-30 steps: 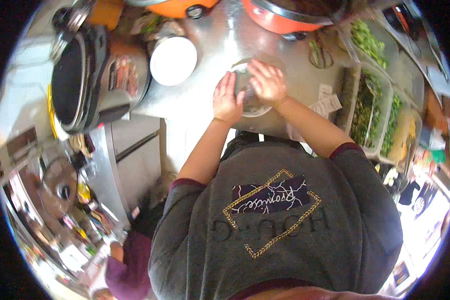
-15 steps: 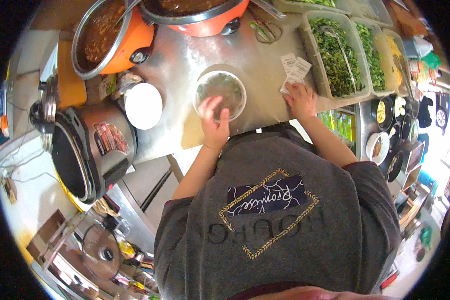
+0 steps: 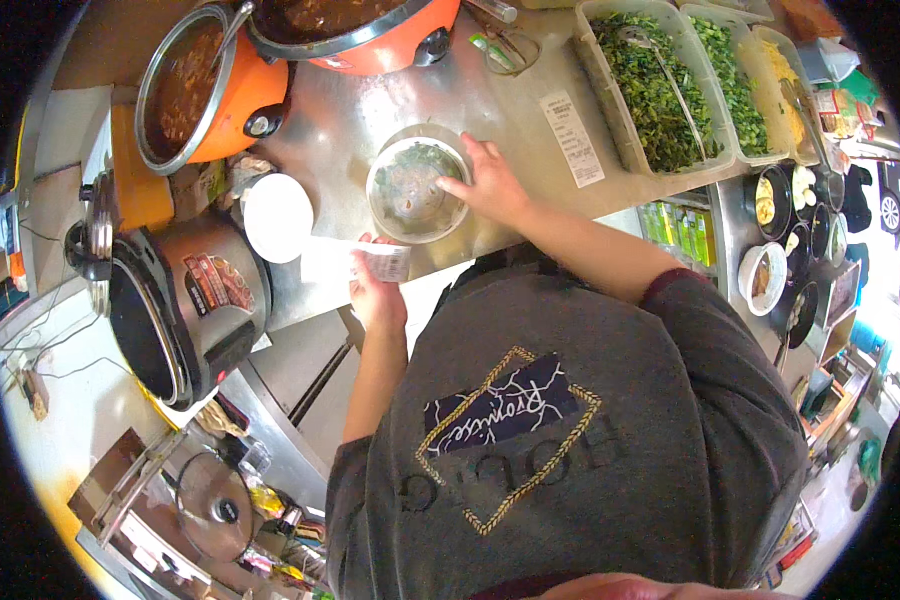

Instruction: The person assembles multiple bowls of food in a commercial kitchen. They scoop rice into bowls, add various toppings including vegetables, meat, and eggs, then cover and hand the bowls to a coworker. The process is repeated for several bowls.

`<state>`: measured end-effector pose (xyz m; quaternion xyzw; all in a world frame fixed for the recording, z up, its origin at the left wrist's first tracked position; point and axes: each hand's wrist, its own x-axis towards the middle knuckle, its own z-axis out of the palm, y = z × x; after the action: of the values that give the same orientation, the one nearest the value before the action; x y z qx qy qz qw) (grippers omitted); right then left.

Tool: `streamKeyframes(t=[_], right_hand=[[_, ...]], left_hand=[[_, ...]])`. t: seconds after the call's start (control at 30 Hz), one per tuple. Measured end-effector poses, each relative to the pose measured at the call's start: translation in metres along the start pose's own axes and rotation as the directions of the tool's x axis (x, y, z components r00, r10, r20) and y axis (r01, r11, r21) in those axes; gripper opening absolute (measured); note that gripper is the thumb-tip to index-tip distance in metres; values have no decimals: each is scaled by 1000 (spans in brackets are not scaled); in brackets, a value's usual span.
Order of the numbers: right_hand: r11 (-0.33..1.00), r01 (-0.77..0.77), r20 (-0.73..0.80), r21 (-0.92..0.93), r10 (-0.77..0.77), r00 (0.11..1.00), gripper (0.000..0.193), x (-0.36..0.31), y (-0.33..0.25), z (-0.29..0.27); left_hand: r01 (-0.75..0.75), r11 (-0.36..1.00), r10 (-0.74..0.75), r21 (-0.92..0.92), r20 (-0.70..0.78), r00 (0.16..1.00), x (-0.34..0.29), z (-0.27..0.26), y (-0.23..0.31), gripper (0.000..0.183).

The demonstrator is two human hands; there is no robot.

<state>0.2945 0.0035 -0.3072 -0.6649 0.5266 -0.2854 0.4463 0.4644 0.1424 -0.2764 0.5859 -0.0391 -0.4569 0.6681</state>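
A round clear plastic tub (image 3: pixel 411 208) with a lid stands on the steel counter, greens showing through it. My right hand (image 3: pixel 494 187) reaches to its right side, thumb over the lid's edge, fingers stretched apart. Just below the tub, my left hand (image 3: pixel 377 292) pinches a white printed paper slip (image 3: pixel 390 266) between thumb and fingers. Another long printed slip (image 3: pixel 572 140) lies flat to the right of the tub. A white round lid or plate (image 3: pixel 278 218) is left of the tub.
Two orange pots of brown stew (image 3: pixel 183 95) sit at the far left, above a large electric cooker (image 3: pixel 200 300). Tubs of chopped greens (image 3: pixel 712 150) and a yellow shredded food (image 3: pixel 773 90) line the right. Scissors (image 3: pixel 505 52) lie at the back.
One slip has passed to my left hand, which moved from the tub's lid to below it. My right hand left the slips and moved left to the tub. The view shifted slightly.
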Motion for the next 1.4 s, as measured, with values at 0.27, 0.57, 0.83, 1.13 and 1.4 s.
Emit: streamKeyframes(t=[0.27,0.57,0.83,1.13,1.4], right_hand=[[865,-137,281,483,-5,960,74,16,22,47],[666,-511,747,543,-105,657,70,-78,-63,81],[914,-288,909,287,-164,384,78,-133,-82,149],[783,-621,810,36,341,477,44,-165,-15,160],[776,-628,580,50,489,651,29,-196,-26,123]], left_hand=[[-70,998,67,-3,-260,963,-19,-46,-21,48],[35,817,-2,-575,56,998,-105,-73,12,65],[-181,785,3,-593,-288,958,-176,-208,9,67],[-751,596,117,-286,-894,433,-225,-549,56,61],[-594,728,-186,-342,-933,310,-203,-736,47,60]])
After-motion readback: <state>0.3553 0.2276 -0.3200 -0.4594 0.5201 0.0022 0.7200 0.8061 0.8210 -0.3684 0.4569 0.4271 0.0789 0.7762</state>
